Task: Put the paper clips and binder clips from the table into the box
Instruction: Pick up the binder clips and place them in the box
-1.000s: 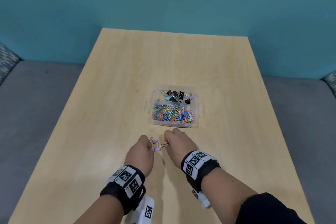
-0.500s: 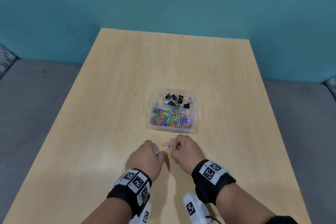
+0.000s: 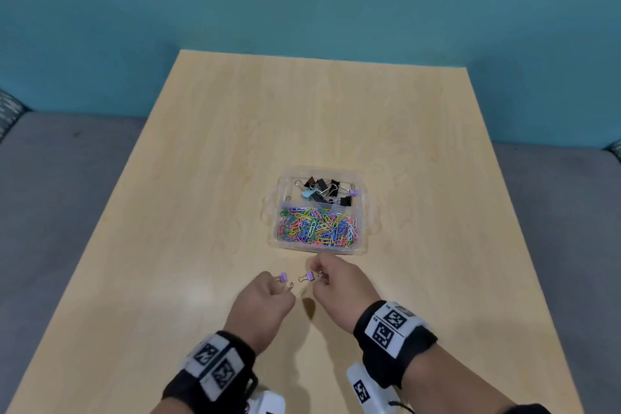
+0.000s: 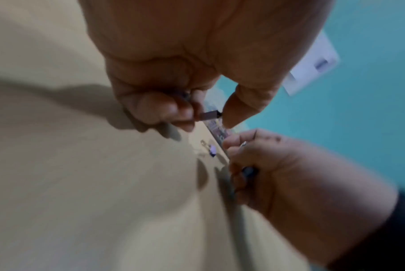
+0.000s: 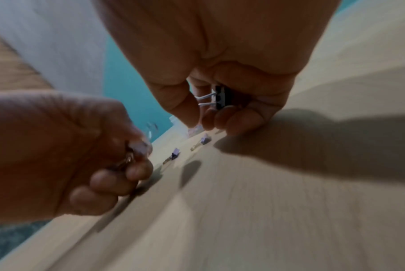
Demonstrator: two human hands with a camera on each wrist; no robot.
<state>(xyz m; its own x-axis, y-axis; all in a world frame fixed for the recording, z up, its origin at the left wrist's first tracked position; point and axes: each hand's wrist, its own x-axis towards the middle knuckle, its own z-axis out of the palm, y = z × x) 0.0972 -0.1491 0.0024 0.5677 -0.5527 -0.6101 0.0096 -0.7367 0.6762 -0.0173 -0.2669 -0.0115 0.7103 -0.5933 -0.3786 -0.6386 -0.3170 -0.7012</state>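
Inside box (image 3: 273,212): near half paper clips (image 3: 316,228), far half binder clips (image 3: 324,191)

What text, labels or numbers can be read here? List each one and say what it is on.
No words or numbers can be read.
Left wristband: black-and-white square code markers, no letters.
Right wristband: the same kind of markers, no letters.
White wrist camera housings: a code marker, no text.
Paper on the wall: print too blurred to read.
Box: no label visible.
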